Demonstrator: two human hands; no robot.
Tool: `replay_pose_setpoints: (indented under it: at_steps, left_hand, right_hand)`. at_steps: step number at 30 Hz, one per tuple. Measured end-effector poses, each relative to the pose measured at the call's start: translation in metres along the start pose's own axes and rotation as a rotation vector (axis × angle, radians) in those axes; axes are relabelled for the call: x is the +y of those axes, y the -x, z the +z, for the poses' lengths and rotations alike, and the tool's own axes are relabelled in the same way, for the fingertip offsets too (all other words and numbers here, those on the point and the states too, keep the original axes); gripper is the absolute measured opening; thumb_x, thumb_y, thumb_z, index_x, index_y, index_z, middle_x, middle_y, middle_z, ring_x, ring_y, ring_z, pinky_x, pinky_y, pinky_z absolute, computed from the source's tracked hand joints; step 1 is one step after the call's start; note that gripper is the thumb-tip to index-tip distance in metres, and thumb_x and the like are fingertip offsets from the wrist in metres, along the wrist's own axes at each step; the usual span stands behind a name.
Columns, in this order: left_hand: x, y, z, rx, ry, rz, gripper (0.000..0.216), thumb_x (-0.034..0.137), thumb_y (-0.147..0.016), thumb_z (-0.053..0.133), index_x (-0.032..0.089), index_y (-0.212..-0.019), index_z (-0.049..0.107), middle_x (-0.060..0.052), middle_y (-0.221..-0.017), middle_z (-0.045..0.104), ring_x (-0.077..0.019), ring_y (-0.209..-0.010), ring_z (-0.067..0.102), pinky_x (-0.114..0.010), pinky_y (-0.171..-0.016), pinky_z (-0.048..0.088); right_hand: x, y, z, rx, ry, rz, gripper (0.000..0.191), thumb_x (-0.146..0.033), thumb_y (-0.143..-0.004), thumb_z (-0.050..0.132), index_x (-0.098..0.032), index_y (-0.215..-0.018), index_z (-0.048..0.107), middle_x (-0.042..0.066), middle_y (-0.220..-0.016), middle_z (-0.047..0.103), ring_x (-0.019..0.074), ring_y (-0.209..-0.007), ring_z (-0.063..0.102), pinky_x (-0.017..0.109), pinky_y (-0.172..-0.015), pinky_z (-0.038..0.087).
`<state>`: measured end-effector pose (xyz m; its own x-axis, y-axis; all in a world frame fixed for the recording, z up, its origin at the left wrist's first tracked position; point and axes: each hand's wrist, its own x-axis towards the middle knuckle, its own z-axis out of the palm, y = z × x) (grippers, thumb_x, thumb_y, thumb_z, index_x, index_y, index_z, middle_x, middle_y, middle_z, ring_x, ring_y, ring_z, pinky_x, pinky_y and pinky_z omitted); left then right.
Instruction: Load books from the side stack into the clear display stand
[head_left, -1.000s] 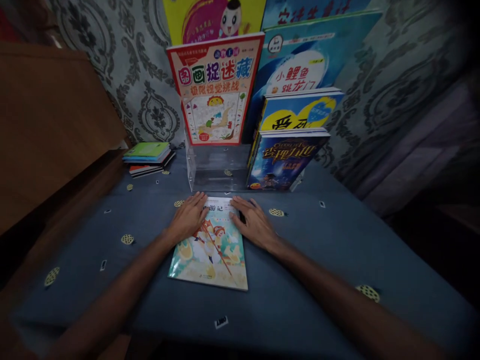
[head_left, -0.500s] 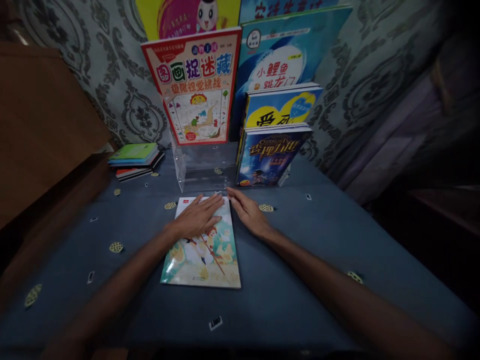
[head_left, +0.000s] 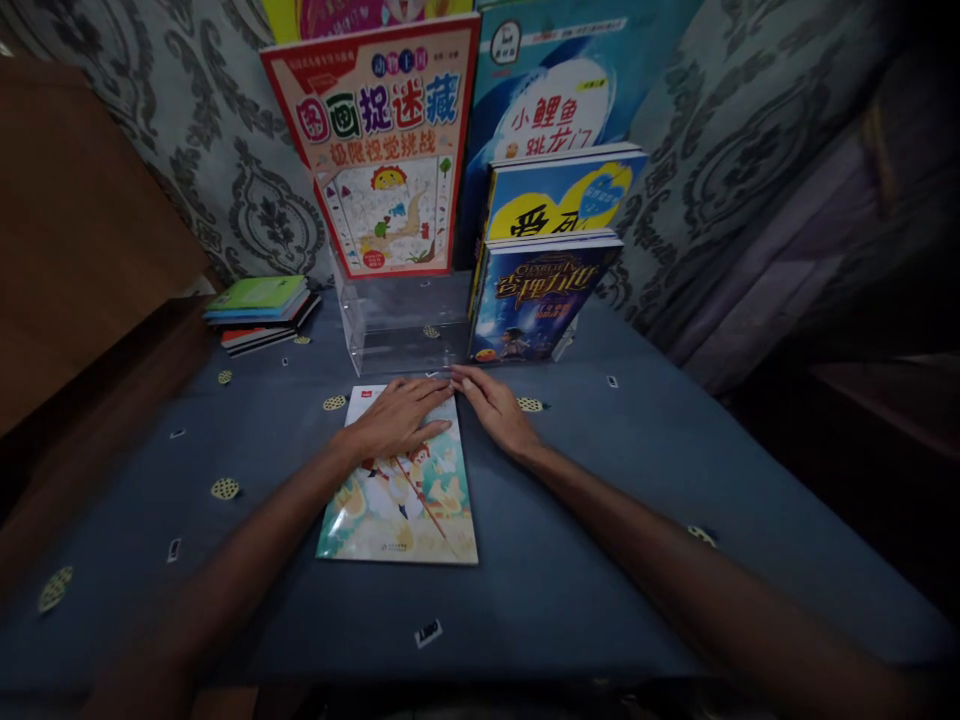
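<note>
A thin picture book (head_left: 405, 510) lies flat on the table, its cover showing a cartoon figure with a long staff. Across its upper part rests my left hand (head_left: 397, 415), palm down with the fingers stretched out, hiding most of the title area. My right hand (head_left: 495, 410) is at the book's upper right corner, fingers extended, its fingertips close to or touching those of my left hand. Neither hand grips anything. Just behind them stands a clear acrylic rack (head_left: 375, 325) holding books, among them a red-bordered picture book (head_left: 394, 150) and a dark blue book (head_left: 540, 300).
Left of the rack lies a small stack of books (head_left: 262, 305). In the rack's right half are a blue-and-yellow book (head_left: 562, 195) and a teal book (head_left: 559, 85). Patterned cloth (head_left: 277, 200) hangs behind. A brown panel (head_left: 82, 230) stands at left. A blue cloth covers the table (head_left: 585, 600).
My left hand has slid slightly right over the book, bringing its fingertips nearer my right hand. The whole view has shifted a little, with the rack appearing slightly higher.
</note>
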<state>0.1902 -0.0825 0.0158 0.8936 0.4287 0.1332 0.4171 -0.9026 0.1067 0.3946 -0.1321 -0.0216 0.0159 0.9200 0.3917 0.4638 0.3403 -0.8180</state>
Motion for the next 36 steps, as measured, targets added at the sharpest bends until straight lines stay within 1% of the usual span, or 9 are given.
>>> replay_pose_setpoints:
  at_steps: [3, 8, 11, 15, 24, 26, 30, 33, 36]
  left_hand:
    - [0.001, -0.001, 0.0, 0.003, -0.008, -0.002, 0.061, 0.06, -0.104, 0.022, 0.025, -0.151, 0.041, -0.009, -0.153, 0.05, -0.0257, -0.142, 0.043, -0.044, -0.11, 0.034]
    - [0.003, 0.0, 0.0, -0.004, -0.011, -0.029, 0.063, 0.06, -0.104, 0.02, 0.024, -0.151, 0.04, -0.009, -0.155, 0.047, -0.025, -0.143, 0.041, -0.044, -0.112, 0.032]
    - [0.004, 0.001, 0.0, -0.016, -0.012, -0.039, 0.064, 0.061, -0.104, 0.02, 0.022, -0.152, 0.04, -0.009, -0.157, 0.045, -0.0247, -0.144, 0.04, -0.043, -0.112, 0.032]
    - [0.007, 0.0, 0.0, -0.02, -0.018, -0.079, 0.063, 0.059, -0.104, 0.021, 0.024, -0.153, 0.038, -0.008, -0.158, 0.045, -0.0259, -0.144, 0.04, -0.045, -0.114, 0.03]
    - [0.013, 0.0, 0.0, 0.0, -0.043, -0.098, 0.058, 0.052, -0.106, 0.026, 0.019, -0.151, 0.044, -0.011, -0.156, 0.047, -0.0257, -0.146, 0.039, -0.044, -0.113, 0.032]
    - [0.013, 0.001, 0.001, 0.025, -0.041, -0.093, 0.055, 0.049, -0.107, 0.027, 0.019, -0.149, 0.047, -0.011, -0.155, 0.048, -0.0253, -0.146, 0.039, -0.044, -0.113, 0.032]
    - [0.014, 0.004, 0.003, 0.088, -0.037, -0.08, 0.049, 0.043, -0.107, 0.031, 0.02, -0.142, 0.055, -0.012, -0.148, 0.056, -0.0246, -0.139, 0.049, -0.045, -0.111, 0.035]
    - [0.015, 0.005, 0.002, 0.12, -0.028, -0.085, 0.043, 0.038, -0.106, 0.035, 0.02, -0.136, 0.06, -0.011, -0.144, 0.06, -0.0252, -0.133, 0.055, -0.045, -0.109, 0.039]
    - [0.017, 0.005, 0.001, 0.154, -0.01, -0.113, 0.037, 0.03, -0.103, 0.04, 0.018, -0.128, 0.065, -0.011, -0.137, 0.065, -0.0252, -0.126, 0.061, -0.043, -0.106, 0.045]
  right_hand:
    - [0.002, -0.001, 0.0, -0.007, -0.012, -0.011, 0.046, -0.051, -0.101, 0.04, -0.025, -0.13, 0.064, 0.008, -0.119, 0.074, 0.0271, -0.115, 0.068, 0.047, -0.104, 0.051]
    - [0.004, -0.002, 0.003, 0.009, -0.018, -0.008, 0.045, -0.05, -0.1, 0.042, -0.025, -0.128, 0.066, 0.008, -0.121, 0.074, 0.0274, -0.115, 0.068, 0.047, -0.104, 0.051]
    - [0.003, -0.002, 0.003, 0.014, -0.01, -0.008, 0.044, -0.047, -0.1, 0.042, -0.024, -0.125, 0.068, 0.009, -0.124, 0.073, 0.028, -0.115, 0.067, 0.048, -0.104, 0.05]
    - [0.0, -0.002, 0.004, 0.019, 0.021, 0.0, 0.041, -0.041, -0.1, 0.041, -0.025, -0.124, 0.07, 0.006, -0.123, 0.074, 0.026, -0.114, 0.068, 0.045, -0.102, 0.051]
    - [-0.008, 0.001, 0.004, 0.072, 0.057, -0.065, 0.041, -0.037, -0.1, 0.038, -0.023, -0.125, 0.068, 0.007, -0.124, 0.073, 0.0247, -0.114, 0.068, 0.042, -0.102, 0.051]
    - [-0.009, 0.001, 0.005, 0.051, 0.067, -0.074, 0.041, -0.036, -0.101, 0.037, -0.023, -0.125, 0.068, 0.007, -0.122, 0.074, 0.0246, -0.112, 0.069, 0.042, -0.1, 0.052]
    - [-0.006, 0.001, 0.006, 0.001, 0.15, -0.074, 0.038, -0.034, -0.101, 0.039, -0.024, -0.123, 0.069, 0.006, -0.12, 0.075, 0.0248, -0.111, 0.069, 0.042, -0.1, 0.052]
    - [-0.005, 0.001, 0.008, -0.038, 0.227, -0.104, 0.036, -0.028, -0.098, 0.043, -0.026, -0.122, 0.07, 0.005, -0.125, 0.073, 0.0252, -0.119, 0.065, 0.044, -0.105, 0.049]
    - [-0.008, 0.005, 0.01, -0.1, 0.291, -0.143, 0.04, -0.021, -0.096, 0.044, -0.025, -0.126, 0.068, 0.006, -0.135, 0.067, 0.0252, -0.129, 0.06, 0.045, -0.111, 0.045]
